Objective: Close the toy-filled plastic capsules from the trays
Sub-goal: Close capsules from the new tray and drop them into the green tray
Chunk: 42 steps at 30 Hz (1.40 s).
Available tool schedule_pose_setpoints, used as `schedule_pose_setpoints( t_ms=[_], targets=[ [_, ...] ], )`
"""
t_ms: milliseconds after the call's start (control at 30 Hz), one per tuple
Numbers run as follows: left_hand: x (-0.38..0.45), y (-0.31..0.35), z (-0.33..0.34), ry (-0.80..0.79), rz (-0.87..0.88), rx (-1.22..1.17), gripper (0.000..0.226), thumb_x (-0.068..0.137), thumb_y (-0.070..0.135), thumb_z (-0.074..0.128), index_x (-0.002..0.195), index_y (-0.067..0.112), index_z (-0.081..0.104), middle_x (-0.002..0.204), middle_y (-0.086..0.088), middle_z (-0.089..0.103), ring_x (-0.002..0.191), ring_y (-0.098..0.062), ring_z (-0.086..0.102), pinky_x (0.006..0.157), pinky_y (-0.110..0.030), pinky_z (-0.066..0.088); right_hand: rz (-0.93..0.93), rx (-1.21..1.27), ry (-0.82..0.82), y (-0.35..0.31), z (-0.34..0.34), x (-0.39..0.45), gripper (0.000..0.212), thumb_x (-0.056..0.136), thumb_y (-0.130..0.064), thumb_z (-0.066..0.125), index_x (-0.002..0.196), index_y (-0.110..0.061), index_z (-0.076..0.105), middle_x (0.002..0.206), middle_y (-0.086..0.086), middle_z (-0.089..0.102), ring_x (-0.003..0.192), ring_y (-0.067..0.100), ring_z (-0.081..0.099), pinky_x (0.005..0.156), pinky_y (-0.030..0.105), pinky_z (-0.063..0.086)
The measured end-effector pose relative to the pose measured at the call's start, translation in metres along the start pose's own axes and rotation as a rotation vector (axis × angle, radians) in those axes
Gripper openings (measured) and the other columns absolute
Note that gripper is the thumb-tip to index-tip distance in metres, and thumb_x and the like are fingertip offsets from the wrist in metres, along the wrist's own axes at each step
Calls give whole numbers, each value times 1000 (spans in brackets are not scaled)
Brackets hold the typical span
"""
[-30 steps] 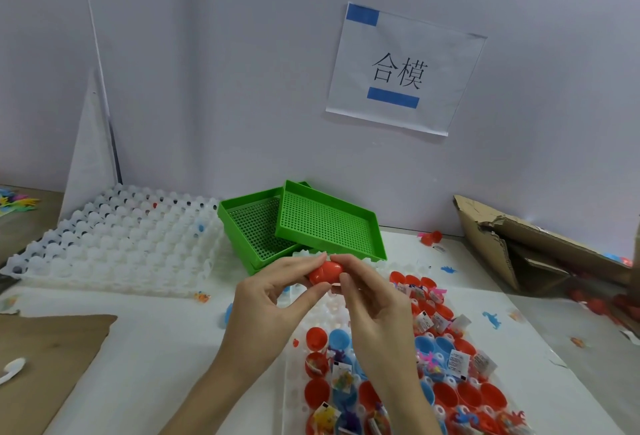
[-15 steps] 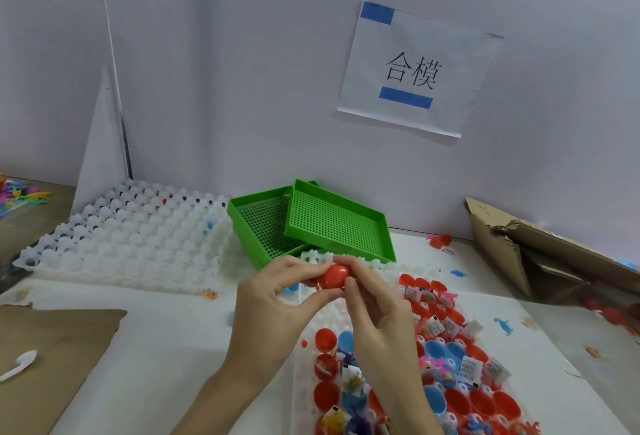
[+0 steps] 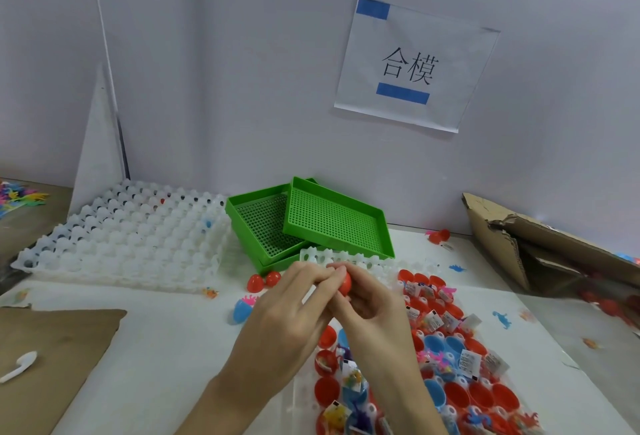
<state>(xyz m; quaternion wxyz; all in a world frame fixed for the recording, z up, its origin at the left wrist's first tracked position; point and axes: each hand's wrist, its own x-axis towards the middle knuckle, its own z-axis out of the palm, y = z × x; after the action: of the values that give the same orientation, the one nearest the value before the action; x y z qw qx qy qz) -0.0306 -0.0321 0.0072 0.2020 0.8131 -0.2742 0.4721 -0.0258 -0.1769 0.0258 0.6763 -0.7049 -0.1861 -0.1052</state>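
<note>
Capsule (image 3: 344, 284), red, pinched between my left hand (image 3: 294, 310) and right hand (image 3: 372, 306), above tray (image 3: 346, 256) at 12 o'clock. Likely light, stiff, slippery plastic; grip each half's dome.

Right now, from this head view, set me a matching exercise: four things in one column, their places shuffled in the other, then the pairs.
Things
1. red capsule
2. green mesh trays
3. white spoon
4. torn cardboard box

Places
A. far right, against the wall
B. on brown cardboard, near left
C. pinched between the left hand and right hand
D. stacked askew, middle of the table by the wall

Pairs: 1-C, 2-D, 3-B, 4-A
</note>
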Motion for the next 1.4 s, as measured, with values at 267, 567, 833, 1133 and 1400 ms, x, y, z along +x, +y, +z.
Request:
schedule_pose_setpoints(
  t_ms=[267, 567, 833, 1133, 1400],
  targets=[
    [-4, -1, 3, 4, -10, 10, 37, 89, 5, 78, 125, 0, 70, 109, -6, 66, 101, -20, 64, 92, -25, 52, -36, -134, 0, 2, 0, -1, 21, 96, -8, 70, 110, -23, 74, 95, -4, 76, 92, 16, 74, 82, 39, 61],
    [7, -3, 1, 54, -213, -298, 43, 87, 10, 76, 130, 12, 70, 126, 10, 66, 121, -12, 61, 106, -23, 47, -1, -69, 155, 5, 7, -1, 35, 90, -19, 78, 123, -27, 69, 102, -14, 77, 99, 9, 74, 88, 28, 61],
    [1, -8, 5, 42, -186, -287, 40, 88, 0, 78, 124, 12, 70, 121, 12, 63, 118, -7, 59, 104, -17, 44, 16, -19, 33, 2, 11, -3, 29, 101, -13, 65, 98, -38, 79, 92, 0, 79, 89, 15, 77, 79, 31, 62],
    [1, -14, 3, -83, -126, -267, 44, 91, 3, 69, 134, 9, 65, 118, 14, 52, 114, 10, 52, 99, -6, 40, 141, -114, -65, -4, 0, 1, 22, 100, -36, 65, 98, -20, 79, 84, 4, 77, 72, 11, 71, 68, 30, 58],
    [5, -8, 1, -172, -408, -341, 88, 89, 50, 69, 163, 33, 25, 138, 21, 44, 127, 8, 45, 108, -7, 32, 542, 285, -69, -14, -59, 60, 29, 90, -31, 78, 93, -1, 77, 82, 7, 67, 69, 11, 58, 71, 21, 51]
  ],
)
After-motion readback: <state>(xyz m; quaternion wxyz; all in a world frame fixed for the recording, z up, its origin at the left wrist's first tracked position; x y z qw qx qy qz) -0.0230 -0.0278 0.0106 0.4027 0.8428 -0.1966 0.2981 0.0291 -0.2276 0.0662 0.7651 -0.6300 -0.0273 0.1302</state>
